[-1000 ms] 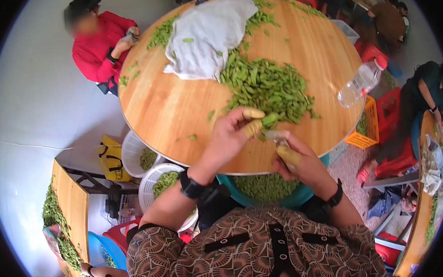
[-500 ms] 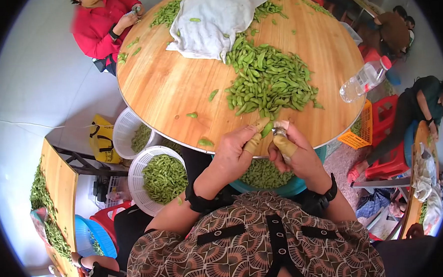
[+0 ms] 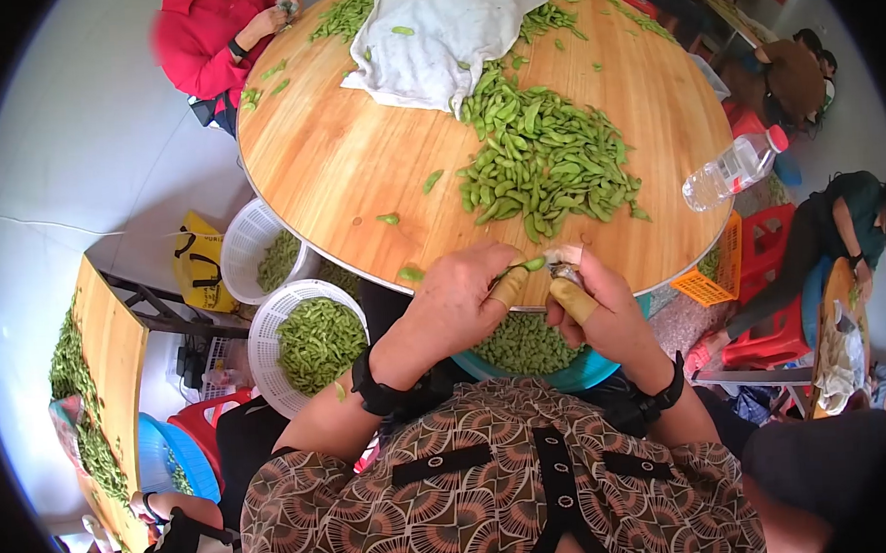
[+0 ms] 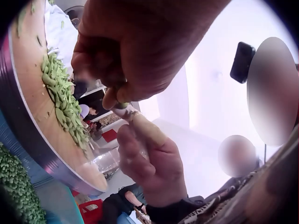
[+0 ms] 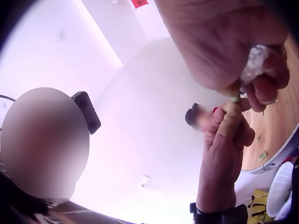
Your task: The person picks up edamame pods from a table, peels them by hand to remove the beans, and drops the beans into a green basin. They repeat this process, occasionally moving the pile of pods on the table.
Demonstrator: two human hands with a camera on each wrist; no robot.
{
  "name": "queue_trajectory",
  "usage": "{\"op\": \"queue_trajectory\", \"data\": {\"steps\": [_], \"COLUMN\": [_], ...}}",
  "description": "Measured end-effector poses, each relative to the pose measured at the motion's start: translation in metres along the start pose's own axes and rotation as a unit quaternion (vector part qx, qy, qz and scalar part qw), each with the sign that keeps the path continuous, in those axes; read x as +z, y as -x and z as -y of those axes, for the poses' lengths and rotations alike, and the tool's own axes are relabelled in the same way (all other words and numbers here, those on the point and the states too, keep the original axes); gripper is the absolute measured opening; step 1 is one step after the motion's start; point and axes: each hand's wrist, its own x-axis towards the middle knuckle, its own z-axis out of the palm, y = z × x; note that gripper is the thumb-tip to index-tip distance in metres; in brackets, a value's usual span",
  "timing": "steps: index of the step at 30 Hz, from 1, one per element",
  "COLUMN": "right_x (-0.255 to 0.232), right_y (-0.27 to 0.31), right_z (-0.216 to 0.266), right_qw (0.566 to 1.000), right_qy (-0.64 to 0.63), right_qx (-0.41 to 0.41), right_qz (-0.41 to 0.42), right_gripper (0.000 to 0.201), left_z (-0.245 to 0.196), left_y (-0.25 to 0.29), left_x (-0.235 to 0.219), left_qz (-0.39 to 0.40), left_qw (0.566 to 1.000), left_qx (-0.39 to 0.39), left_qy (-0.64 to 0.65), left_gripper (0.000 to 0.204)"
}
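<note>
Grip: left hand (image 3: 461,298) pinches a green pod (image 3: 529,265); right hand (image 3: 595,304) is curled round a small tool (image 3: 563,268).
Pod: at the table's near edge.
Surface: round wooden table (image 3: 337,172), pod heap (image 3: 542,161), white cloth (image 3: 440,31).
Edges: teal basin (image 3: 568,370) below; baskets (image 3: 311,343) left.

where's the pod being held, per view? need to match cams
Head: the green pod sits low of centre, at the table's near edge, pinched between the left hand and the right hand.
Left wrist: upper middle, a green bit under the left hand's fingers.
Right wrist: upper right, only a small green tip between both hands.
Shared landmark: the round wooden table, seen in all three views.
</note>
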Motion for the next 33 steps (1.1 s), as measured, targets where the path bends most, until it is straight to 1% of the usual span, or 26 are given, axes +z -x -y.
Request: {"op": "queue_trajectory", "data": {"steps": [2, 4, 5, 7, 8, 10, 11, 13, 14, 16, 17, 18, 19, 20, 22, 23, 25, 26, 28, 29, 30, 31, 32, 33], "right_x": [-0.001, -0.003, -0.004, -0.005, -0.005, -0.005, -0.004, -0.004, -0.004, -0.01, -0.015, -0.022, -0.026, -0.028, -0.029, -0.028, -0.021, -0.016, -0.007, -0.005, -0.002, -0.001, -0.002, -0.005], "right_y": [0.002, 0.002, 0.002, 0.002, 0.002, 0.005, 0.006, 0.007, 0.007, 0.007, 0.006, 0.001, -0.001, -0.001, -0.002, -0.002, 0.0, 0.0, 0.002, 0.003, 0.003, 0.002, 0.001, 0.001], "right_z": [0.003, 0.004, 0.004, 0.002, 0.003, 0.007, 0.008, 0.009, 0.008, 0.004, 0.004, 0.006, 0.006, 0.006, 0.004, 0.001, -0.009, -0.013, -0.02, -0.025, -0.029, -0.032, -0.036, -0.039], "right_qw": [1.0, 0.998, 0.998, 0.987, 0.987, 0.964, 0.964, 0.924, 0.925, 0.926, 0.926, 0.974, 0.97, 0.969, 0.944, 0.944, 0.955, 0.955, 0.985, 0.985, 0.998, 0.997, 0.996, 0.99], "right_qy": [-0.001, 0.053, 0.053, 0.15, 0.15, 0.24, 0.24, 0.34, 0.34, 0.332, 0.333, 0.188, 0.032, 0.033, -0.114, -0.113, -0.16, -0.159, -0.125, -0.126, -0.048, 0.029, 0.027, 0.086], "right_qx": [0.006, 0.004, 0.005, -0.043, -0.042, -0.113, -0.11, -0.17, -0.168, -0.168, -0.165, -0.006, 0.153, 0.155, 0.234, 0.234, 0.204, 0.202, 0.098, 0.099, 0.032, -0.038, -0.042, -0.067], "right_qz": [-0.003, 0.02, 0.019, 0.023, 0.024, 0.027, 0.031, 0.025, 0.031, 0.062, 0.065, 0.13, 0.188, 0.188, 0.204, 0.204, 0.146, 0.146, 0.063, 0.062, -0.001, -0.065, -0.068, -0.092], "right_gripper": [0.026, 0.026, 0.026, 0.027, 0.027, 0.026, 0.026, 0.022, 0.022, 0.016, 0.016, 0.014, 0.012, 0.012, 0.01, 0.01, 0.01, 0.01, 0.008, 0.008, 0.01, 0.012, 0.012, 0.014], "left_z": [-0.001, -0.004, -0.007, -0.011, -0.01, -0.008, -0.008, -0.009, -0.009, -0.008, -0.006, -0.004, -0.003, -0.002, -0.001, 0.0, 0.001, 0.0, -0.004, -0.004, -0.003, -0.003, -0.004, -0.005], "left_y": [0.002, 0.002, 0.002, 0.001, 0.001, 0.002, 0.003, 0.006, 0.007, 0.008, 0.009, 0.01, 0.011, 0.012, 0.012, 0.012, 0.01, 0.009, 0.008, 0.008, 0.006, 0.005, 0.001, -0.001], "left_x": [-0.001, -0.002, -0.004, -0.008, -0.009, -0.009, -0.009, -0.01, -0.009, -0.005, -0.004, -0.002, 0.0, 0.001, 0.003, 0.005, 0.008, 0.01, 0.016, 0.022, 0.028, 0.033, 0.036, 0.038], "left_qz": [0.008, 0.013, 0.014, 0.04, 0.039, 0.041, 0.04, 0.068, 0.066, 0.08, 0.078, 0.094, 0.11, 0.109, 0.087, 0.086, 0.034, 0.034, -0.005, -0.003, -0.035, -0.066, -0.065, -0.087], "left_qw": [1.0, 0.998, 0.998, 0.994, 0.994, 0.99, 0.99, 0.986, 0.987, 0.987, 0.988, 0.986, 0.983, 0.984, 0.982, 0.982, 0.975, 0.975, 0.966, 0.966, 0.965, 0.961, 0.96, 0.956], "left_qx": [0.0, 0.021, 0.021, 0.019, 0.018, 0.07, 0.065, 0.093, 0.087, 0.125, 0.123, 0.127, 0.131, 0.13, 0.158, 0.158, 0.175, 0.176, 0.152, 0.152, 0.142, 0.133, 0.137, 0.156], "left_qy": [-0.008, -0.055, -0.054, -0.096, -0.096, -0.117, -0.115, -0.123, -0.121, -0.062, -0.059, -0.06, -0.062, -0.06, -0.064, -0.063, -0.131, -0.131, -0.209, -0.207, -0.219, -0.233, -0.235, -0.235], "left_gripper": [0.01, 0.011, 0.011, 0.015, 0.015, 0.009, 0.009, 0.009, 0.009, 0.011, 0.011, 0.011, 0.012, 0.012, 0.012, 0.012, 0.016, 0.016, 0.018, 0.018, 0.019, 0.019, 0.019, 0.018]}}
